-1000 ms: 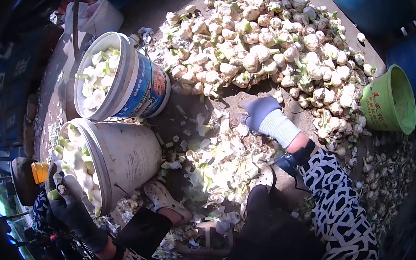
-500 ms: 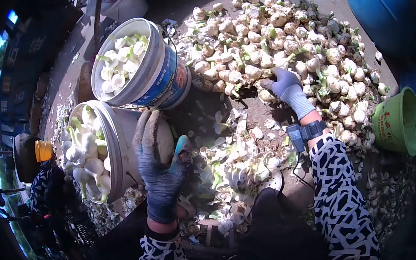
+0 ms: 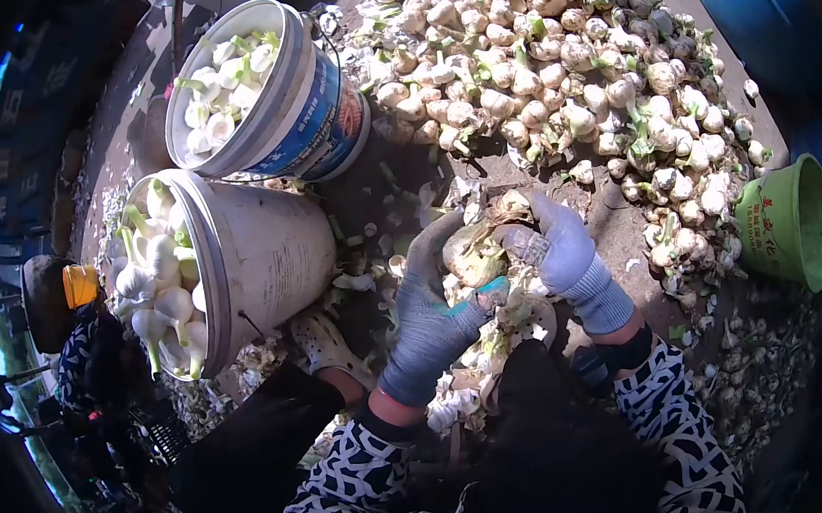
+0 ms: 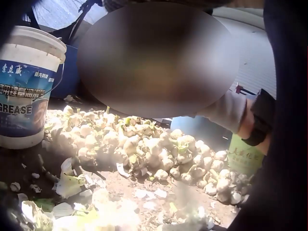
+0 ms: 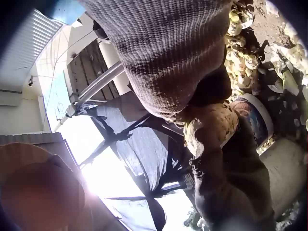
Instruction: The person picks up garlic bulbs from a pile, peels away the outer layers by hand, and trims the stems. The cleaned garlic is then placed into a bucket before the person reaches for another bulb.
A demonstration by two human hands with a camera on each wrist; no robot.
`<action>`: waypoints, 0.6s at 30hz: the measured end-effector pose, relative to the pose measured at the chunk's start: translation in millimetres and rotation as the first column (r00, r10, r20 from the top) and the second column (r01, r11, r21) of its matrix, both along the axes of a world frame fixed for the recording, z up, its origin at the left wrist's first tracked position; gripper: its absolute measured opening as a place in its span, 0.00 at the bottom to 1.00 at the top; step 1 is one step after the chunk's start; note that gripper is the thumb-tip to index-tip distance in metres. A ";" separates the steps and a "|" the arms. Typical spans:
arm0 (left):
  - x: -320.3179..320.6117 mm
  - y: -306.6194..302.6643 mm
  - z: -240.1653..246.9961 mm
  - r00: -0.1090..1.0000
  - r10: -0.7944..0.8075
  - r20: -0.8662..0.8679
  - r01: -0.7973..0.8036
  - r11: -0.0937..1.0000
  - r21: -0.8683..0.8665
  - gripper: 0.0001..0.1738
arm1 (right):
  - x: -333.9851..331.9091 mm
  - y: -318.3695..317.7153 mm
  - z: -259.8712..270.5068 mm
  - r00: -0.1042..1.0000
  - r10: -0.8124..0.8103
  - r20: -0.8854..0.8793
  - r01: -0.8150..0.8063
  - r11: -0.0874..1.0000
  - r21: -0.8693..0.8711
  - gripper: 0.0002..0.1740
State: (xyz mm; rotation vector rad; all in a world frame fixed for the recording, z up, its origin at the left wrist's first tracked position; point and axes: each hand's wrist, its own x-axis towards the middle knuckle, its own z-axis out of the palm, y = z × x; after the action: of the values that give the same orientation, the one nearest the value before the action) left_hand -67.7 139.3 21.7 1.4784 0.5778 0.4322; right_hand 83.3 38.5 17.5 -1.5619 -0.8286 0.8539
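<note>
Both gloved hands meet over the peelings at the middle of the head view. The left hand [image 3: 436, 313] cups a garlic bulb [image 3: 475, 255] from the left, its thumb below the bulb. From the right, the right hand [image 3: 570, 261] grips the same bulb, fingers at its upper side, where brownish skin shows. In the right wrist view the bulb [image 5: 211, 127] sits between the ribbed right glove [image 5: 163, 53] and the left glove [image 5: 231, 187]. A blurred patch covers much of the left wrist view, where the left hand cannot be made out.
A big pile of garlic [image 3: 552, 75] lies beyond the hands. At left stand a blue-labelled bucket [image 3: 304, 118] and a tilted white bucket [image 3: 272, 250], both holding pale bulbs. A green bucket [image 3: 774, 226] is at right, a blue barrel [image 3: 763, 5] behind it.
The left hand has come from the tilted bucket to the middle. The right hand has drawn back from the pile's edge with a bulb, and the two hands now hold it together.
</note>
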 end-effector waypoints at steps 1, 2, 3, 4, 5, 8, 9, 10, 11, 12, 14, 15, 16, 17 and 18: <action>-1.3 1.5 2.0 0.995 0.034 0.090 -0.021 0.990 -0.142 0.45 | -3.2 -0.6 -14.7 0.988 0.009 -0.151 0.007 0.994 0.107 0.22; -2.3 3.3 3.5 0.982 0.077 0.172 -0.026 0.959 -0.283 0.46 | -6.8 -2.2 -26.8 0.988 0.009 -0.156 0.009 0.994 0.109 0.22; -4.1 8.7 1.9 0.978 0.051 0.201 -0.003 0.972 -0.235 0.44 | -11.3 -4.4 -36.6 0.977 -0.044 -0.209 0.074 0.988 0.134 0.22; -7.3 12.6 5.6 0.979 0.050 0.195 -0.003 0.972 -0.234 0.44 | -14.0 -6.1 -41.5 0.961 -0.094 -0.262 0.138 0.978 0.157 0.23; -6.0 16.6 20.4 0.996 0.030 0.090 0.001 0.944 -0.329 0.43 | -10.5 -5.6 -31.4 0.998 -0.049 0.028 0.046 0.993 0.111 0.23; -7.6 19.4 20.6 1.000 -0.018 0.008 0.019 0.932 -0.362 0.41 | -6.0 -9.2 -15.6 0.941 0.048 -0.335 -0.045 0.999 0.018 0.22; -8.4 18.3 19.4 0.998 0.006 0.065 0.019 0.927 -0.376 0.39 | -6.0 -5.6 -18.7 0.935 0.011 -0.356 0.051 0.985 0.165 0.20; -8.7 16.5 17.9 0.992 0.028 0.121 0.022 0.920 -0.391 0.38 | -4.3 -4.2 -16.1 0.933 0.007 -0.359 0.056 0.985 0.163 0.20; -8.4 15.7 15.4 0.993 0.023 0.117 0.025 0.919 -0.394 0.38 | -1.8 -1.9 -8.0 0.972 0.024 -0.235 -0.011 0.998 0.056 0.19; -8.0 16.0 12.7 0.994 0.012 0.109 0.017 0.965 -0.261 0.37 | -0.4 1.6 -1.6 0.992 0.057 -0.112 -0.064 0.996 -0.059 0.18; -6.6 15.9 16.2 0.995 0.001 0.097 0.011 0.992 -0.126 0.35 | -10.3 9.6 -11.5 0.871 0.016 -0.490 -0.123 0.975 -0.186 0.16; -5.6 15.5 26.9 1.000 0.009 -0.002 -0.009 0.983 -0.181 0.35 | -11.1 7.6 -18.1 0.819 0.021 -0.573 -0.122 0.983 -0.139 0.16; -6.3 16.9 33.1 0.995 0.014 -0.102 -0.037 0.972 -0.233 0.35 | -11.7 6.2 -21.5 0.758 0.031 -0.651 -0.119 0.989 -0.091 0.15; -8.8 23.8 33.6 0.974 -0.025 -0.224 -0.037 0.963 -0.267 0.34 | -17.7 4.6 -21.3 0.753 0.076 -0.653 -0.154 0.986 -0.063 0.14; -12.9 27.5 15.5 0.997 0.071 -0.035 -0.077 0.781 -0.620 0.31 | -26.0 2.5 -18.6 0.747 0.120 -0.654 -0.188 0.981 -0.034 0.14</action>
State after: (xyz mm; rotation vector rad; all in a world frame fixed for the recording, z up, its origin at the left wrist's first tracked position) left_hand -80.7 166.8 37.2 0.8187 0.7062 0.2545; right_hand 57.3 41.0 -1.1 -1.1472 -0.4026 1.4732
